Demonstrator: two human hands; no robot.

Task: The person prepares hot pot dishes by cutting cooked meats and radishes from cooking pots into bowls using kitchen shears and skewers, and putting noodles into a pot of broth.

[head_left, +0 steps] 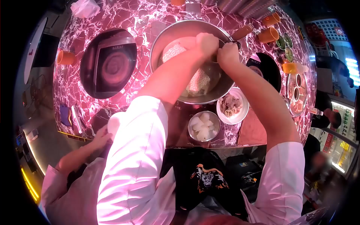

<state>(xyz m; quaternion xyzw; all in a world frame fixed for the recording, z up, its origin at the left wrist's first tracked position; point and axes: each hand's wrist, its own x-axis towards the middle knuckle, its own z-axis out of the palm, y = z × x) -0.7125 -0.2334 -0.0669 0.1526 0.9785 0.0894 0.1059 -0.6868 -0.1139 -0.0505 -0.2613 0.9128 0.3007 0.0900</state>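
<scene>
Both of my hands meet over the right side of a large metal pot [155, 41] with pale, bumpy food [198, 81] and cloudy liquid inside. My left hand [207, 44] is closed above the pot; what it grips is hidden. Close beside it, my right hand [228, 54] is closed at the pot's right rim, near a small dark object; I cannot make out what it holds. Just below the pot stand a steel bowl of white pieces [203, 126] and a white bowl of cut meat [231, 106].
On the marbled table [146, 17] are a black induction cooker [108, 63], orange cups [268, 35], a wooden handle [242, 32], a round tray [297, 93], and a white bag [85, 8]. Another person's arm [80, 153] reaches in at the lower left.
</scene>
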